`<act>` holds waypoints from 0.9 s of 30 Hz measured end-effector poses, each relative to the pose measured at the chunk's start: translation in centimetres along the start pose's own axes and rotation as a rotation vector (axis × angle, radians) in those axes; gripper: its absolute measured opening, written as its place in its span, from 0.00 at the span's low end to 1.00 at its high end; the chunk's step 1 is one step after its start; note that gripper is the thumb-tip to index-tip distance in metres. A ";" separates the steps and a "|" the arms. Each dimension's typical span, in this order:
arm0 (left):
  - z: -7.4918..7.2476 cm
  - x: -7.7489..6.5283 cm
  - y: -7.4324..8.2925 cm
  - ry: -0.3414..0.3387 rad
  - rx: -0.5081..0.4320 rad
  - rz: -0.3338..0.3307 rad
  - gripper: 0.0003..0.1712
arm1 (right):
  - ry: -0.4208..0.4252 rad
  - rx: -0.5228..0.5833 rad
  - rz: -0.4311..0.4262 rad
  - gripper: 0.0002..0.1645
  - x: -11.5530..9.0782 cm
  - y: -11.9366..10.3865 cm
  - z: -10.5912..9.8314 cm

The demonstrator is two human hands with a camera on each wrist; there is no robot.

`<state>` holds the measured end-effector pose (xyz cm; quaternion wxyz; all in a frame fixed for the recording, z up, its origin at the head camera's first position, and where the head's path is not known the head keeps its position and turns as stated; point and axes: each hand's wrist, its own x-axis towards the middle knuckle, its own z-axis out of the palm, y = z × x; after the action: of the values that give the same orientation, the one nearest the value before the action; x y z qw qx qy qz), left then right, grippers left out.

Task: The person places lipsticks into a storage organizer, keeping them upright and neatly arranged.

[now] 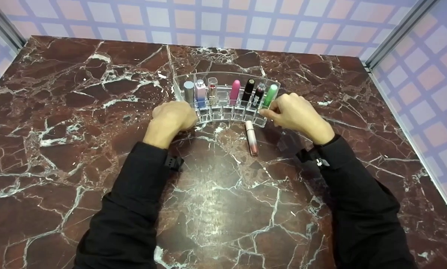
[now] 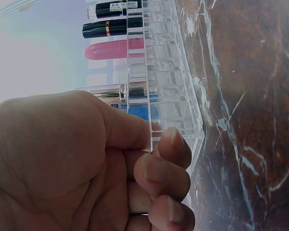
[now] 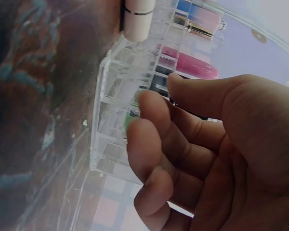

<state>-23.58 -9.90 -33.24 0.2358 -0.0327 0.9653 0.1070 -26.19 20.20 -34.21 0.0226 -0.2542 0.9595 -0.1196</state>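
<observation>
A clear acrylic lipstick organizer [image 1: 218, 118] stands curved on the table, with several lipsticks upright in its back row. My left hand [image 1: 174, 116] grips its left end with curled fingers, beside a silver tube [image 1: 188, 91]. My right hand [image 1: 296, 114] is at the right end, fingers loosely bent beside a green lip balm [image 1: 271, 95]. In the right wrist view a gap shows between thumb and fingertips, with nothing held. A white-and-pink lip gloss tube [image 1: 251, 138] lies in front of the organizer. My left thumb hides part of the row in the left wrist view.
The row also holds a pink lipstick [image 1: 235, 90], black tubes such as this black lipstick [image 1: 248, 90], and a pink-and-blue lipstick [image 1: 200, 91]. Dark red marbled tabletop [image 1: 216, 209] surrounds it. Checkered panels [image 1: 208, 22] stand behind and at the sides.
</observation>
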 end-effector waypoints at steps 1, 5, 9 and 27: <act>0.0 0.0 0.0 0.000 -0.001 0.000 0.23 | -0.003 -0.001 0.000 0.24 0.0 0.0 0.1; 0.0 -0.1 0.1 -0.001 -0.007 -0.004 0.24 | -0.009 0.002 0.002 0.24 0.0 0.2 0.2; 0.0 -0.2 0.2 -0.004 -0.011 -0.004 0.23 | -0.023 0.006 0.013 0.24 -0.1 0.2 0.4; 0.5 0.3 -0.1 -0.051 -0.035 0.014 0.19 | -0.039 0.024 0.005 0.18 0.2 0.1 0.5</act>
<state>-23.57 -9.87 -33.79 0.2591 -0.0275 0.9572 0.1262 -26.29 20.06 -34.74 0.0445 -0.2539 0.9580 -0.1260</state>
